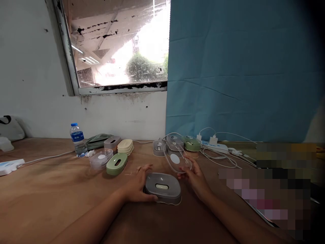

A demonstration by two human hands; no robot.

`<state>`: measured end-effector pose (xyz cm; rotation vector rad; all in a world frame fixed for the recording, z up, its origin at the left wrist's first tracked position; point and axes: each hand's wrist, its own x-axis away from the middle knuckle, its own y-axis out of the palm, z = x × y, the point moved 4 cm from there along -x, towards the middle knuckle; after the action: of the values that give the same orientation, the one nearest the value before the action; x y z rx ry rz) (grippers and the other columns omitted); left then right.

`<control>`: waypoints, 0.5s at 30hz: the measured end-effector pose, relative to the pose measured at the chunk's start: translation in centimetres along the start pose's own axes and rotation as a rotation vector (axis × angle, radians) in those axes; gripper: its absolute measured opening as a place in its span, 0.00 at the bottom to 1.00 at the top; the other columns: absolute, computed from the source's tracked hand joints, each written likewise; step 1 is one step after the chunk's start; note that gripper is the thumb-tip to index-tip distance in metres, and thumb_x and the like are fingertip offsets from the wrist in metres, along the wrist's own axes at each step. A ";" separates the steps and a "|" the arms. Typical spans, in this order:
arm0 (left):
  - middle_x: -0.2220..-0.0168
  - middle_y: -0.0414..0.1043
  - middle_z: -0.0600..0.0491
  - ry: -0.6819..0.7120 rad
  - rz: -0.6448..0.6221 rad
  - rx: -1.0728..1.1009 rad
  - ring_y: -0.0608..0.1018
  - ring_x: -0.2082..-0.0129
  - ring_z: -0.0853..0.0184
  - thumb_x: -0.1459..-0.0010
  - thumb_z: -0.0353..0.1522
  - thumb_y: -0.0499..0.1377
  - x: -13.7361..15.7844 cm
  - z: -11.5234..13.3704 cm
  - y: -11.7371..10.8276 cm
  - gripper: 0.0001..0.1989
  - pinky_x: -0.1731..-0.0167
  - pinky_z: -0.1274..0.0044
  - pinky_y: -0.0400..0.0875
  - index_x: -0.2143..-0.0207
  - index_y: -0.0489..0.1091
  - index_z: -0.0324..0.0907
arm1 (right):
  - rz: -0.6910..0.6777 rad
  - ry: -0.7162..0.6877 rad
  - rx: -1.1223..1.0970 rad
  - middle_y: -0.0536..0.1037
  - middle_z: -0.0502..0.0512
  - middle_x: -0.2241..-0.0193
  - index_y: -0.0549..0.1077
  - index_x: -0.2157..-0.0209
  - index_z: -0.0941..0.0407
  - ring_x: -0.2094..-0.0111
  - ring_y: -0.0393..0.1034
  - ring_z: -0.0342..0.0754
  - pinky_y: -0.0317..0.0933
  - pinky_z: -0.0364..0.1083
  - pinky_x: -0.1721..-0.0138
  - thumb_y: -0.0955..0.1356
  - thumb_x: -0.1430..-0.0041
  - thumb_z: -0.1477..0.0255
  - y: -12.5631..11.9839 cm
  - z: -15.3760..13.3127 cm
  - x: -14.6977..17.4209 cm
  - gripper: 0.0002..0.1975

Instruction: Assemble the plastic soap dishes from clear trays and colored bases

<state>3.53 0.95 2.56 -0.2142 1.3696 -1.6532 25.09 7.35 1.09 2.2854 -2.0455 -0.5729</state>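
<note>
My left hand is at the left end of a grey oval soap box. Its thumb lies along the box's front wall and its fingers reach round the back left edge. The box sits on the table with a slot in its top, cream-coloured inside. To the right, my right hand holds a clear oval lid by its right edge, thumb and fingers pinching the rim. A white oval sticker is on the lid. The lid is tilted and raised, partly hiding the boxes behind.
Behind the lid stand lidded grey boxes and a green one. At left are a green box, stacked clear lids, stacked cream pieces, a grey box and a water bottle. A power strip with cables lies right.
</note>
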 end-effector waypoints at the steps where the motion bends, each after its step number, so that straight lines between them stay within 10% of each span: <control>1: 0.44 0.45 0.39 0.041 0.080 -0.077 0.50 0.44 0.52 0.58 0.45 0.60 0.0 0.6 -0.3 0.40 0.49 0.59 0.49 0.48 0.44 0.40 | -0.034 -0.021 0.021 0.69 0.45 0.75 0.56 0.54 0.49 0.80 0.69 0.44 0.64 0.44 0.77 0.67 0.53 0.66 0.3 -0.2 0.3 0.24; 5: 0.45 0.49 0.39 0.179 0.297 -0.304 0.53 0.45 0.56 0.50 0.39 0.54 -0.1 3.5 -0.8 0.27 0.49 0.61 0.51 0.50 0.49 0.40 | -0.129 -0.155 0.255 0.67 0.46 0.74 0.58 0.59 0.52 0.75 0.67 0.44 0.62 0.43 0.74 0.63 0.48 0.62 1.5 -1.7 1.6 0.16; 15: 0.50 0.62 0.48 0.303 0.205 -0.301 0.63 0.50 0.65 0.46 0.34 0.51 -0.6 6.1 -0.3 0.20 0.49 0.71 0.58 0.50 0.56 0.40 | -0.319 -0.358 0.827 0.70 0.53 0.63 0.55 0.50 0.53 0.66 0.65 0.47 0.60 0.47 0.61 0.58 0.42 0.64 4.4 -4.1 5.3 0.19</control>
<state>7.65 -2.75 5.21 0.0067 1.8067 -1.3430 22.44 0.73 4.71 3.2069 -2.4127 -0.1341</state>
